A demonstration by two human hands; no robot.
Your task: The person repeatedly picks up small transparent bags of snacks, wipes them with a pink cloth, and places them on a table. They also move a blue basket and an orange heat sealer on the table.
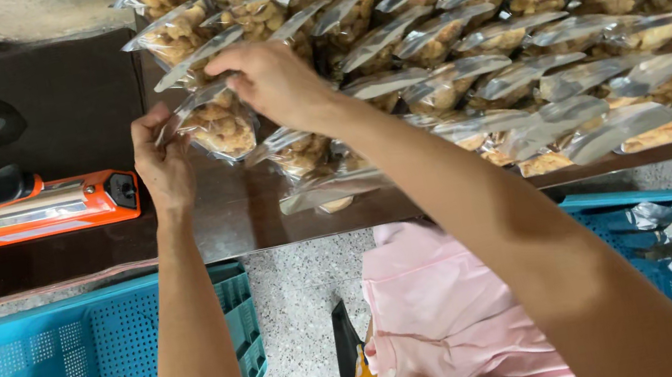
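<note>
I pinch a clear snack bag (222, 124) between my left hand (162, 159) and right hand (273, 83), above the tabletop (204, 221) near its front edge.

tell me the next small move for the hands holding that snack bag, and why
Probably carry the snack bag left to the orange heat sealer. Both the left hand and right hand pinch its top edge above the dark table, and the sealer lies just beside the left hand, with rows of bags to the right.
</note>
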